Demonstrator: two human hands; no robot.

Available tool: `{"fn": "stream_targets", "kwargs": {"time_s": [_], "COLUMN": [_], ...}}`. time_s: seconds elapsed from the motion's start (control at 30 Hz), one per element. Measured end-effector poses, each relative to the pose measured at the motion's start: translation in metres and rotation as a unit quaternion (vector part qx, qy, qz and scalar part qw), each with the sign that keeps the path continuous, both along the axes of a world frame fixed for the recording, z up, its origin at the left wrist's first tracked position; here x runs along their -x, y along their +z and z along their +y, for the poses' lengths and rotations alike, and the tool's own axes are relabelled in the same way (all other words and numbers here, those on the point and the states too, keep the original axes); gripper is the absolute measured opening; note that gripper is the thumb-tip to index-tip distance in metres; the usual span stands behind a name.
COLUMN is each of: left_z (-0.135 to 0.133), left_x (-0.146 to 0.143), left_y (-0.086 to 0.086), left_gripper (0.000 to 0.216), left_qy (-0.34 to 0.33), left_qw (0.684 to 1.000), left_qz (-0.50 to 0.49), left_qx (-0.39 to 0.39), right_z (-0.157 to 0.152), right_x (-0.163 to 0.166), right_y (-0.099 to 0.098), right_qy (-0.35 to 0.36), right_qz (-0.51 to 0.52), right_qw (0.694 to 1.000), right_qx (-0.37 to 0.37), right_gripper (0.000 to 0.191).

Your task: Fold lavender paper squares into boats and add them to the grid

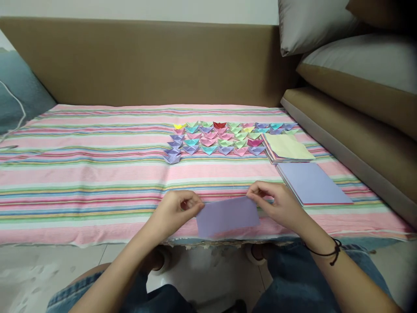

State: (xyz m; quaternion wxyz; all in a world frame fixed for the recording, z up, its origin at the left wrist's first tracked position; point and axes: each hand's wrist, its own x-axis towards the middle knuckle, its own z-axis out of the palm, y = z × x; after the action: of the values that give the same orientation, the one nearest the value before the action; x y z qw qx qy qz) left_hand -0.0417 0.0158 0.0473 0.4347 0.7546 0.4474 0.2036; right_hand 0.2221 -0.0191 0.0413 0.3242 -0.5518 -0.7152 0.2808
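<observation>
A folded lilac paper sheet [227,217] lies at the near edge of the striped cloth [97,174]. My left hand [176,213] pinches its upper left corner with curled fingers. My right hand [280,204] pinches its upper right corner; a black cord sits on that wrist. Beyond the sheet, several small folded paper boats [224,138] in many colours stand in rows on the cloth.
Two stacks of square paper lie at the right: a lilac-topped stack [312,182] and a pale yellow-topped stack [288,148]. A brown sofa back [146,61] runs behind. Cushions [358,61] are piled at the right, a blue-grey pillow [19,87] at the left.
</observation>
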Motion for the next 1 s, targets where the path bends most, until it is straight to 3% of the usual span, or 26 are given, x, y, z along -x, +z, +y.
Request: {"fn": "stream_targets", "kwargs": {"time_s": [0.43,0.6,0.67,0.87,0.93,1.0], "left_z": [0.007,0.010,0.008,-0.009,-0.012,-0.012], "left_x": [0.000,0.005,0.003,-0.007,-0.007,-0.007], "left_y": [-0.009,-0.023,-0.031,-0.041,-0.038,-0.034], "left_gripper": [0.029,0.032,0.031,0.041,0.047,0.049], "left_qy": [0.052,0.177,0.198,0.115,0.084,0.101], "left_qw": [0.997,0.977,0.966,0.965,0.973,0.982], "left_qz": [-0.013,-0.035,-0.048,0.013,0.073,0.143], "left_qx": [0.061,0.113,0.157,0.234,0.202,0.075], "right_z": [0.011,0.019,0.019,0.015,0.015,0.015], "right_x": [-0.012,-0.030,-0.030,-0.007,-0.001,0.003], "right_y": [-0.007,-0.015,-0.017,-0.022,-0.025,-0.028], "right_qy": [-0.040,-0.141,-0.148,-0.098,-0.086,-0.083], "right_qz": [0.065,0.086,0.097,0.097,0.079,0.074], "right_qw": [0.995,0.986,0.984,0.983,0.981,0.980], "right_qx": [0.071,0.028,0.019,0.123,0.154,0.167], "right_gripper": [0.021,0.019,0.018,0.014,0.013,0.012]}}
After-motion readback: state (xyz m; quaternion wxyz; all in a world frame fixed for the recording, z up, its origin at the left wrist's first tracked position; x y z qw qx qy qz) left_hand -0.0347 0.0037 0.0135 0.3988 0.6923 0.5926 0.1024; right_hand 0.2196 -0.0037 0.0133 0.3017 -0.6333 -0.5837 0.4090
